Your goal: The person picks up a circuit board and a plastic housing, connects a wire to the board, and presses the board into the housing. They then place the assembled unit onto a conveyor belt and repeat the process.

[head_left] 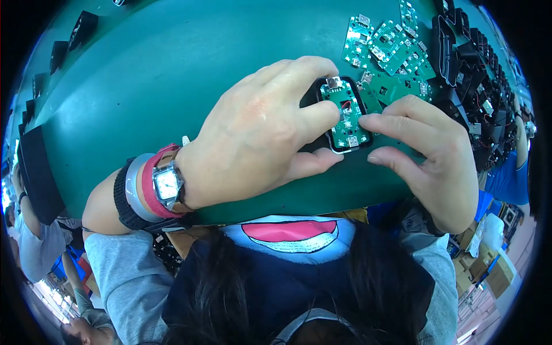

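A green circuit board (pixel 348 122) with silver connectors at both ends and a short red wire lies inside a black plastic case (pixel 368 140). My left hand (pixel 261 123) grips this case from the left, its thumb at the near end, one finger at the far end and another bent onto the board. On the other side, my right hand (pixel 431 155) has a fingertip against the case's right edge. Its thumb is held apart, just right of the near corner, and nothing is in its grasp.
Loose green circuit boards (pixel 392 49) lie overlapping beyond the case. To the right is a heap of black plastic housings (pixel 468 80). More black parts (pixel 84 29) line the table's far left edge, near a black box (pixel 40 172). Other people sit at both sides.
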`<state>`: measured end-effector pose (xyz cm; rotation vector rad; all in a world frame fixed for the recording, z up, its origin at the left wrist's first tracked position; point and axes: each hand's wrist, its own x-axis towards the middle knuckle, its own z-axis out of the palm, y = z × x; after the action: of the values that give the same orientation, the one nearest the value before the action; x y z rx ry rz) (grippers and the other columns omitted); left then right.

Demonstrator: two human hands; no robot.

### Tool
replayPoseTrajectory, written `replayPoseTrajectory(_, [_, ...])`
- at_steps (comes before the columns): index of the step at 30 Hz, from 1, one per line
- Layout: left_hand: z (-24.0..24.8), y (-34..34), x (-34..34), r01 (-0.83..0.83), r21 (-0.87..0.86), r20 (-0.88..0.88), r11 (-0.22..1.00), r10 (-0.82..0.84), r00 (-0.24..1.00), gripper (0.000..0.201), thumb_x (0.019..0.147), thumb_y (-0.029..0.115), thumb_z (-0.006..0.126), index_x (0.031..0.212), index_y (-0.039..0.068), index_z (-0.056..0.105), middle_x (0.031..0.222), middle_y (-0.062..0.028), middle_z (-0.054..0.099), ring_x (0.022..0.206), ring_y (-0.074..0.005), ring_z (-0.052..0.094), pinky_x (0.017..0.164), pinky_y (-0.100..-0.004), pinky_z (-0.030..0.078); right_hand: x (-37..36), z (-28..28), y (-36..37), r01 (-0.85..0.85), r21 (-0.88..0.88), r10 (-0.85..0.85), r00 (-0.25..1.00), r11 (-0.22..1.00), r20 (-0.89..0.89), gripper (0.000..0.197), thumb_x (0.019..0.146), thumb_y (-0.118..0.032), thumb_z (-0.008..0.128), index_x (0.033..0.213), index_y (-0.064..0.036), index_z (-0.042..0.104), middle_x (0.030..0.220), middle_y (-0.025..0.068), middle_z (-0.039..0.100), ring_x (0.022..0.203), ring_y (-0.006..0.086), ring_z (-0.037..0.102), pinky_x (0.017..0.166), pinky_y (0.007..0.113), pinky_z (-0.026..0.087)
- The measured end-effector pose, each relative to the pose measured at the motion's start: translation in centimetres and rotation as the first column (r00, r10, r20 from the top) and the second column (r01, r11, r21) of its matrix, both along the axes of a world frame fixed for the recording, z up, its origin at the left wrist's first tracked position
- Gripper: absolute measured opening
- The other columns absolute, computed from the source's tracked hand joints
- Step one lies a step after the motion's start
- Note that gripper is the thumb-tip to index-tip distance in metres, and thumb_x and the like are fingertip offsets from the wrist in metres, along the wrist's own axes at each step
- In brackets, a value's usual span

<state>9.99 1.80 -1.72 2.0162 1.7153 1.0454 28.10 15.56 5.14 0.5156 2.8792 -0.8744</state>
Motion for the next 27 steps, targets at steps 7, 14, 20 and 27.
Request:
replayPoseTrajectory(7, [-0.6,-0.5,0.4,-0.027,-0.018,-0.024,0.999,0.027,0.999,0.039,0.062,0.014,0.082,0.097,0.008,0.065,0.124,-0.0114,0.058,0.104,-0.031,0.061,0.083,-0.0373,0.053,-0.4,-1.0,-0.8,-0.086,0.097,0.089,0.996,0.992,-0.027,0.035,0.068,-0.003,0.074,0.102,-0.0039,0.069,0.082,0.0108,0.062,0.071,0.0271,0.063,0.061,0.034,0.049])
replayPoseTrajectory(14, [-0.7,0.1,0.5,-0.002,0.011,0.019,1.0,0.002,1.0,0.039,0.062,0.014,0.082,0.095,0.007,0.064,0.127,-0.0146,0.057,0.103,-0.0329,0.061,0.082,-0.0383,0.053,0.5,-2.6,-0.8,-0.028,0.022,0.031,0.991,0.999,-0.127,0.03,0.072,-0.001,0.073,0.102,-0.0043,0.07,0.066,0.0101,0.06,0.059,0.0239,0.061,0.056,0.031,0.048])
replayPoseTrajectory(20, [-1.2,1.2,-0.6,0.067,0.065,0.014,0.996,-0.068,0.998,0.036,0.061,0.012,0.082,0.087,0.004,0.057,0.125,-0.0169,0.057,0.103,-0.0341,0.057,0.086,-0.0406,0.048,-0.6,-3.0,-0.6,0.071,-0.112,-0.079,0.994,0.991,-0.074,0.026,0.073,-0.002,0.075,0.098,-0.0067,0.071,0.052,0.0055,0.051,0.046,0.0093,0.052,0.049,0.025,0.042])
replayPoseTrajectory(27, [0.0,1.7,-1.9,-0.097,0.225,0.042,0.969,0.09,0.995,0.048,0.061,0.012,0.081,0.102,0.006,0.056,0.119,-0.0163,0.059,0.107,-0.0332,0.056,0.094,-0.0387,0.045,1.3,-2.0,-1.7,0.333,-0.403,-0.474,0.817,0.853,-0.328,0.038,0.08,-0.007,0.071,0.118,-0.0067,0.064,0.072,0.0042,0.063,0.062,0.0088,0.059,0.057,0.023,0.047])
